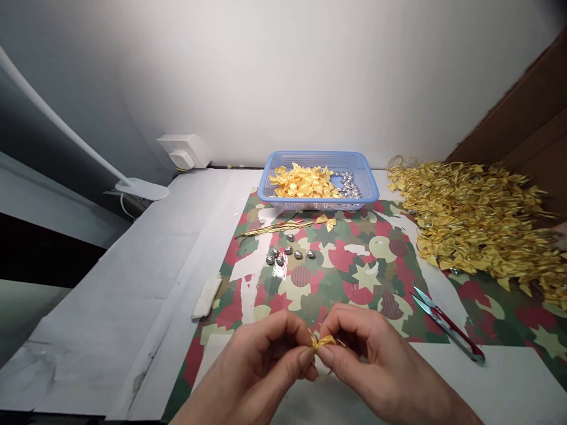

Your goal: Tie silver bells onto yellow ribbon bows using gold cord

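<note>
A small yellow ribbon bow (325,340) is pinched between both hands at the front of the table. My left hand (270,354) grips its left side with thumb and forefinger, the fingers curled. From the right, my right hand (363,357) pinches the same bow close to its knot. A thin cord hangs below the fingertips, mostly hidden by them. Several silver bells (289,250) lie on the patterned sheet beyond the hands. Farther back are a bundle of gold cords (274,229) and loose yellow bows (326,222).
A blue basket (319,204) at the back holds yellow bows and silver bells. Thread snips (447,324) lie right of my hands. A large heap of finished-looking yellow bows on cords (478,218) covers the right side. A folded white cloth (206,298) and a lamp base (142,189) are left.
</note>
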Demonstrator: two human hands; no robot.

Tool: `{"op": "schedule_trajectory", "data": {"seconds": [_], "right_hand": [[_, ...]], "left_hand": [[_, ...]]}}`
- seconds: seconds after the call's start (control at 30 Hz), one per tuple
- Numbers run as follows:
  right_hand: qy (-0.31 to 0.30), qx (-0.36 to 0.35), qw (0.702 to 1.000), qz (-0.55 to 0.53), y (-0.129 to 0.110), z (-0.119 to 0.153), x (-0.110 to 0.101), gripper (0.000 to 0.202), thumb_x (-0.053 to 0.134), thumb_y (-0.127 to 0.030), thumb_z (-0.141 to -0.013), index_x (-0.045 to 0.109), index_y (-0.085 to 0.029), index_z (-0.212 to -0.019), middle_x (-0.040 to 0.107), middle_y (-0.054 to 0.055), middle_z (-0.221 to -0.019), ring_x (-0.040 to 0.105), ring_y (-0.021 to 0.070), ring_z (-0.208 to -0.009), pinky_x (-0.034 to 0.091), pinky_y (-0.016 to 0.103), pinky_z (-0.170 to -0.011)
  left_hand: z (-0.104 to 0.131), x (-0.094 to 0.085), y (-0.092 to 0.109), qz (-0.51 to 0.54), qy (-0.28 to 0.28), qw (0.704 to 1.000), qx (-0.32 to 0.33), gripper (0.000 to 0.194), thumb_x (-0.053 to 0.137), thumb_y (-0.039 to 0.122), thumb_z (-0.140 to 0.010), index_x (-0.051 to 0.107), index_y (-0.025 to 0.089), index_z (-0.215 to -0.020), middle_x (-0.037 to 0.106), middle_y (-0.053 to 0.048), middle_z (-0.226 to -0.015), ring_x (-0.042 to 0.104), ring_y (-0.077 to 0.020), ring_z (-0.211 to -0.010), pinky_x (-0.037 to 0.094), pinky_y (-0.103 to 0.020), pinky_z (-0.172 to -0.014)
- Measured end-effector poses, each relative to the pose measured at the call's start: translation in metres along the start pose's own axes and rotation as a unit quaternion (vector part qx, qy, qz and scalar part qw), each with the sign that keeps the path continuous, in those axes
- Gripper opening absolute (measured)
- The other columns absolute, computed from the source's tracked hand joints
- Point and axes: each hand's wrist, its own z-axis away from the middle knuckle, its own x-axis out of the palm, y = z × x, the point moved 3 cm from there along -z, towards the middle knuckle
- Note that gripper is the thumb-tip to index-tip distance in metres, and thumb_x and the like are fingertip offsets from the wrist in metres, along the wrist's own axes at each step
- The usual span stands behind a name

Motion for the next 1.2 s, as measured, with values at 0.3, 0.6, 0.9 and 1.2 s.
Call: {"op": "schedule_trajectory", "data": {"seconds": [0.3, 0.6, 0.9, 1.2], "right_hand": [[-0.026, 0.023, 0.996, -0.077, 0.0, 0.001, 0.001, 0.012, 0.057, -0.027, -0.091, 0.056, -0.019, -0.081, 0.047, -0.004, -0.072, 0.041, 0.0113, -0.066, 0.032, 0.025, -0.059], [-0.049, 0.043, 0.992, -0.107, 0.002, 0.001, -0.001, 0.012, 0.059, -0.029, -0.09, 0.059, -0.019, -0.083, 0.05, -0.004, -0.071, 0.042, 0.0114, -0.065, 0.032, 0.025, -0.06], [-0.013, 0.017, 0.997, -0.069, 0.001, 0.001, -0.003, 0.017, 0.058, -0.034, -0.092, 0.063, -0.019, -0.086, 0.055, -0.002, -0.073, 0.048, 0.0123, -0.067, 0.039, 0.024, -0.062], [0.316, -0.241, 0.915, -0.065, -0.018, 0.038, 0.008, 0.034, 0.056, -0.024, -0.099, 0.057, -0.043, -0.127, 0.068, -0.005, -0.083, 0.059, 0.0085, -0.055, 0.051, 0.018, -0.052]], "left_hand": [[-0.004, 0.001, 0.005, 0.015, -0.019, 1.0, -0.018, 0.006, 0.066, 0.022, -0.086, 0.068, 0.018, -0.083, 0.071, -0.002, -0.079, 0.067, -0.0199, -0.077, 0.053, -0.029, -0.072], [0.003, -0.002, 0.007, -0.035, -0.031, 0.999, 0.023, 0.013, 0.063, 0.017, -0.089, 0.074, 0.023, -0.087, 0.077, 0.0, -0.079, 0.071, -0.0185, -0.078, 0.055, -0.025, -0.072], [0.004, -0.002, 0.001, 0.018, 0.016, 0.999, 0.042, 0.013, 0.067, 0.017, -0.086, 0.076, 0.023, -0.079, 0.078, 0.001, -0.071, 0.073, -0.0172, -0.071, 0.058, -0.022, -0.068], [0.003, -0.002, 0.002, 0.107, 0.156, 0.982, -0.025, 0.007, 0.08, 0.023, -0.073, 0.076, 0.019, -0.069, 0.078, -0.001, -0.061, 0.073, -0.0164, -0.062, 0.056, -0.016, -0.058]]}}
